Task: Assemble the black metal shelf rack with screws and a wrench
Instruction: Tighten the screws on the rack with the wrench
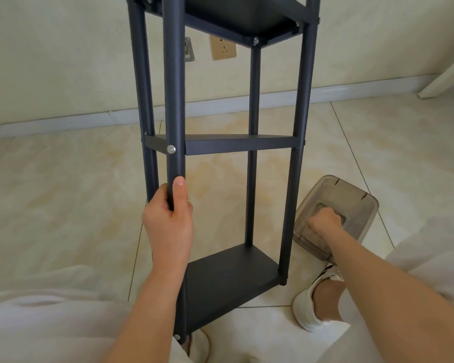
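The black metal shelf rack (236, 145) stands upright on the tiled floor between my legs, with three shelves fixed to four round posts. A silver screw (171, 149) shows on the near left post at the middle shelf. My left hand (168, 218) is wrapped around that near left post, thumb pointing up, just below the middle shelf. My right hand (325, 221) is down inside a grey translucent plastic box (357, 203) on the floor to the right of the rack, fingers curled; what it touches is hidden. No wrench is visible.
My white shoes (309, 307) rest on the floor by the rack's base. A wall with a beige socket (222, 50) and a skirting board runs behind. A white furniture leg (446, 77) stands at the far right.
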Tool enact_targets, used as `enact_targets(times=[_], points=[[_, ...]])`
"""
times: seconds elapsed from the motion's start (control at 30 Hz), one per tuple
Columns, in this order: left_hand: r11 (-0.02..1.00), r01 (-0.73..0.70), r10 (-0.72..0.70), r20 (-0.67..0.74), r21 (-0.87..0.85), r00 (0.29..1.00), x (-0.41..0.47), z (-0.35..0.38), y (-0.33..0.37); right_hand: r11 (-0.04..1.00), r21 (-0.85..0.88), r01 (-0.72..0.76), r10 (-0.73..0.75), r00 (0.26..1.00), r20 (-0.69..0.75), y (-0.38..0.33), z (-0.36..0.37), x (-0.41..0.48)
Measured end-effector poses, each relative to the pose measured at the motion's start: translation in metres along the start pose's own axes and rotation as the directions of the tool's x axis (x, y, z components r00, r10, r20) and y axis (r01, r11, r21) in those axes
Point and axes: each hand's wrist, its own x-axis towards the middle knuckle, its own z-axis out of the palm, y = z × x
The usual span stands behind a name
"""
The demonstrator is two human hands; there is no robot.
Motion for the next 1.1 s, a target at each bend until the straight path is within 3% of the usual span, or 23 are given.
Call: enact_targets(times=[0.07,0.13,0.27,0.37,0.53,0.7,0.87,1.1], points=[[1.000,-0.012,0.012,0.003,-0.004,1.000,0.001,0.000,-0.001,0.975,0.206,0.077,-0.035,0.979,-0.200,-0.016,-0.009,-0.009],[1.000,-0.024,0.024,0.001,-0.007,1.000,0.002,0.001,-0.002,0.880,0.430,0.201,-0.019,0.920,-0.392,-0.042,-0.023,-0.026],[0.999,-0.046,0.046,-0.001,0.004,0.999,0.003,0.001,-0.004,0.667,0.565,0.485,-0.125,0.821,-0.557,-0.099,-0.058,-0.060],[0.998,-0.053,0.053,-0.003,0.021,0.999,0.002,0.000,-0.005,0.531,0.627,0.570,-0.232,0.810,-0.539,-0.127,-0.080,-0.074],[0.999,-0.039,0.040,-0.011,0.028,0.999,0.001,-0.004,-0.007,0.497,0.681,0.538,-0.310,0.843,-0.440,-0.148,-0.104,-0.079],[1.000,-0.015,0.015,0.022,-0.005,1.000,0.000,-0.013,-0.010,0.367,0.807,0.464,-0.394,0.863,-0.317,-0.161,-0.133,-0.072],[0.999,-0.016,0.013,0.070,0.035,0.997,0.010,-0.026,-0.007,0.288,0.861,0.419,-0.345,0.884,-0.315,-0.157,-0.133,-0.076],[0.989,-0.086,0.091,-0.033,0.124,0.995,0.041,-0.023,0.020,0.279,0.876,0.394,-0.361,0.888,-0.284,-0.161,-0.128,-0.096]])
